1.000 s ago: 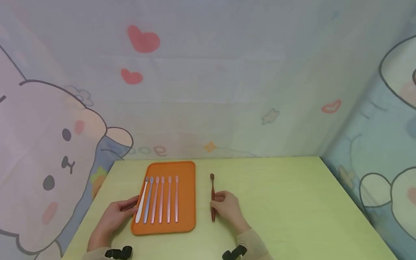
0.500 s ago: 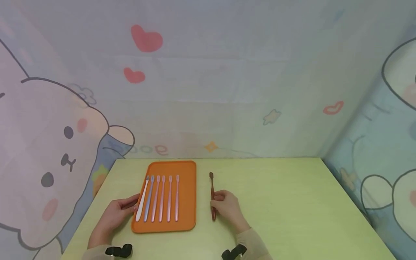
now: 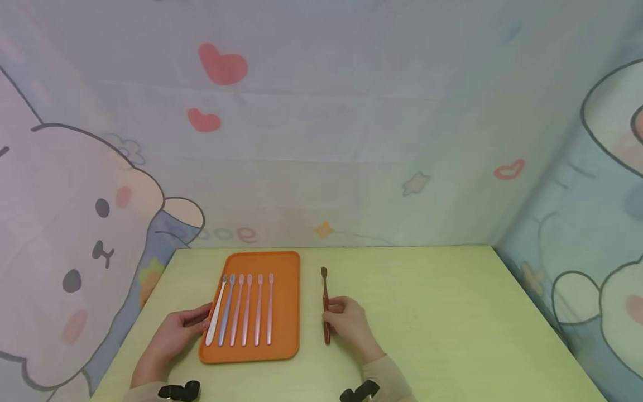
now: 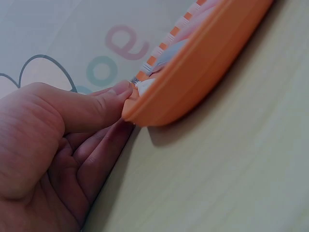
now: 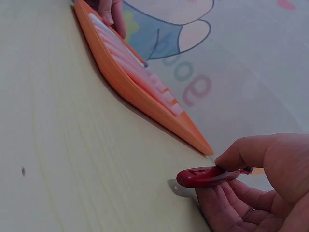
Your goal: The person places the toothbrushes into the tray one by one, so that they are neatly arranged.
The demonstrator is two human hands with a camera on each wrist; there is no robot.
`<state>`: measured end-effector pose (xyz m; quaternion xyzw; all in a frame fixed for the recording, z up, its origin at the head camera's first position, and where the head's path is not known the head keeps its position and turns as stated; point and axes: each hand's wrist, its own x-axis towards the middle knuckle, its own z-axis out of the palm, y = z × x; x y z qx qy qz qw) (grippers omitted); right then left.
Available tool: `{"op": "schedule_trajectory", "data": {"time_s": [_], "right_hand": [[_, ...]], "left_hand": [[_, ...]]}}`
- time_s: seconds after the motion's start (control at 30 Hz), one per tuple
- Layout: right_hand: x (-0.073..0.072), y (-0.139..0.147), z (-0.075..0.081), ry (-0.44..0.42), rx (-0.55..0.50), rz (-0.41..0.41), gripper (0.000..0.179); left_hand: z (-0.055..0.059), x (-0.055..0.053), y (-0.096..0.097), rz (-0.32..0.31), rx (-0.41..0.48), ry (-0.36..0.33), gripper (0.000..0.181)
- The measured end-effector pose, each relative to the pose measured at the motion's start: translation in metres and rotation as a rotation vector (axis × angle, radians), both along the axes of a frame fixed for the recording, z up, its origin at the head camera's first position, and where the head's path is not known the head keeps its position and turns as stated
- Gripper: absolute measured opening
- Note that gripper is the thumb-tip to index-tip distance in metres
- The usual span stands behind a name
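Observation:
An orange tray [image 3: 287, 307] lies on the table, bearing a row of toothbrushes: a white one [image 3: 216, 314] at the left, a blue one [image 3: 226, 314] beside it, then several pink ones [image 3: 259, 312]. My left hand [image 3: 173, 340] pinches the tray's left rim, thumb [image 4: 108, 99] on top and the other fingers below. To the right of the tray, my right hand [image 3: 349, 324] holds a reddish-brown toothbrush [image 3: 325, 290] by its handle between thumb and fingers, bristle head pointing away from me. In the right wrist view its handle end [image 5: 193, 178] is close over the tabletop.
The pale yellow-green table [image 3: 452, 312] ends at the back against a cartoon-printed cloth [image 3: 321, 123]. More printed cloth [image 3: 603, 223] stands along the right side. Both wrists wear black camera mounts [image 3: 179, 391].

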<state>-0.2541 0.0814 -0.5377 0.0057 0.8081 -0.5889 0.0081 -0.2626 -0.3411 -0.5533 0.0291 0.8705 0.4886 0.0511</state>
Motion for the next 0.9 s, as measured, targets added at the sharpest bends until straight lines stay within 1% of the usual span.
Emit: {"op": "schedule_trajectory", "data": {"time_s": [0.1,0.17,0.3,0.4,0.7,0.9], "right_hand": [[0.0006,-0.0008,0.0008,0.007,-0.003,0.004,0.035],[0.0007,-0.0009,0.0021,0.013,-0.008,0.004,0.035],[0.0014,-0.0005,0.0036,0.004,-0.023,0.005,0.034],[0.0021,-0.0003,0.0027,-0.007,-0.027,0.006,0.035],[0.0008,-0.0007,0.0029,-0.009,-0.032,0.003,0.036],[0.0024,-0.0033,0.0053,-0.024,-0.073,0.023,0.040]], "left_hand": [[0.0009,0.0016,-0.0003,0.003,-0.006,0.008,0.054],[0.0021,0.0018,0.0000,-0.009,-0.005,0.018,0.055],[0.0036,0.0024,0.0019,-0.001,0.005,0.004,0.055],[0.0026,0.0026,0.0015,0.000,0.006,-0.003,0.055],[0.0034,0.0017,0.0009,0.008,-0.003,-0.001,0.056],[0.0038,0.0023,0.0026,0.017,0.002,-0.009,0.055]]}}
